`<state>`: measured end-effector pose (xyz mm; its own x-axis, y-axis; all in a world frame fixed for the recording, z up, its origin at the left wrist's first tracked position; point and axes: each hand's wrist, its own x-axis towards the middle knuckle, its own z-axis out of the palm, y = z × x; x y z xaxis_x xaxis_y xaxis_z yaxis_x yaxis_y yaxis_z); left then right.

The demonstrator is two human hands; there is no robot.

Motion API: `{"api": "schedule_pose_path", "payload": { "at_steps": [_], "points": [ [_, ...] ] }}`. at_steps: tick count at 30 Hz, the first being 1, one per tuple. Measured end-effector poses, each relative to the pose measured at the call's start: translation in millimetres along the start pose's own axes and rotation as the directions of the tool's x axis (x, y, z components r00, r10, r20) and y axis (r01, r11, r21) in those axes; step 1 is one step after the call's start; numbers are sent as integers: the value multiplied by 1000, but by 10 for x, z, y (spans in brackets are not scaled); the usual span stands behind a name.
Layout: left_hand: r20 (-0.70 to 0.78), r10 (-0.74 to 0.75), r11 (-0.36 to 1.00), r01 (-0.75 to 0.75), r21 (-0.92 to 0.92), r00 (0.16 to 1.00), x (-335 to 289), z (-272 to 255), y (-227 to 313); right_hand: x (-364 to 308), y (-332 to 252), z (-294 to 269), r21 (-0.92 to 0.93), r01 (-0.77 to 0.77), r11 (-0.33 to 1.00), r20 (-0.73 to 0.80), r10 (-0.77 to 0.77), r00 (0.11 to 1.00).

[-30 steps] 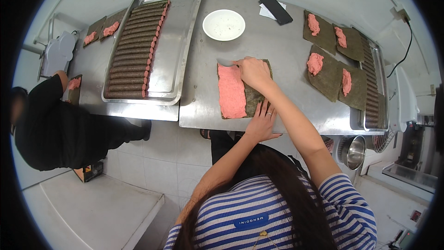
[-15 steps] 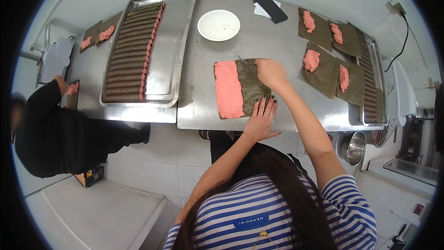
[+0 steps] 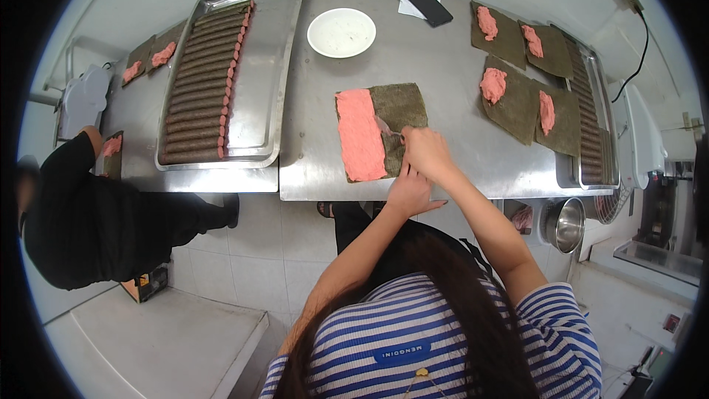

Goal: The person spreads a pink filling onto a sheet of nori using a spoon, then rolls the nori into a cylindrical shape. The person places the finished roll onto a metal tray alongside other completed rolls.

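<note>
A dark green seaweed sheet [image 3: 406,101] lies flat on the steel table in front of me. Pink paste [image 3: 360,137] covers its left half in an even layer, while the right half is bare. My right hand [image 3: 430,154] is closed around the handle of a small metal spreading knife [image 3: 382,125], whose blade touches the paste's right edge. Close below it, my left hand [image 3: 409,196] lies at the sheet's near right corner with fingers stretched out. Some of those fingertips are hidden behind the right hand.
A white bowl [image 3: 341,32] stands behind the sheet, and a black phone [image 3: 425,4] lies farther right. Trays of seaweed rolls flank me: a left tray [image 3: 260,103] and a right tray [image 3: 607,175]. Several sheets with paste lumps [image 3: 493,85] lie right. Someone in black [image 3: 96,207] stands left.
My right hand has brought the spreading knife from the sheet's far edge down and left to the paste's edge. My left hand stays near the sheet's near edge, now partly covered.
</note>
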<state>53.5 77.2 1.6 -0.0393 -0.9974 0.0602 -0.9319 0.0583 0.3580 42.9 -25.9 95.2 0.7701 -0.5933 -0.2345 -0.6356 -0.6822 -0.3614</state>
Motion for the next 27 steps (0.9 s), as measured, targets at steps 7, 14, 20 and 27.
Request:
{"api": "schedule_pose_path", "payload": {
  "at_steps": [7,14,20,27],
  "points": [
    [-166,-16,990,39,132,986,45,98,-3,-566,-32,231,-6,-23,1000,-139,22,990],
    [-236,10,955,60,291,972,57,349,-77,-842,-95,152,-65,0,998,93,6,996],
    [-148,-14,983,41,182,989,52,204,-21,-840,-90,-75,-4,-78,997,44,78,996],
    [-162,25,999,-20,36,986,-97,-61,16,-860,-78,-185,156,-136,978,-35,143,989]
  ]
}}
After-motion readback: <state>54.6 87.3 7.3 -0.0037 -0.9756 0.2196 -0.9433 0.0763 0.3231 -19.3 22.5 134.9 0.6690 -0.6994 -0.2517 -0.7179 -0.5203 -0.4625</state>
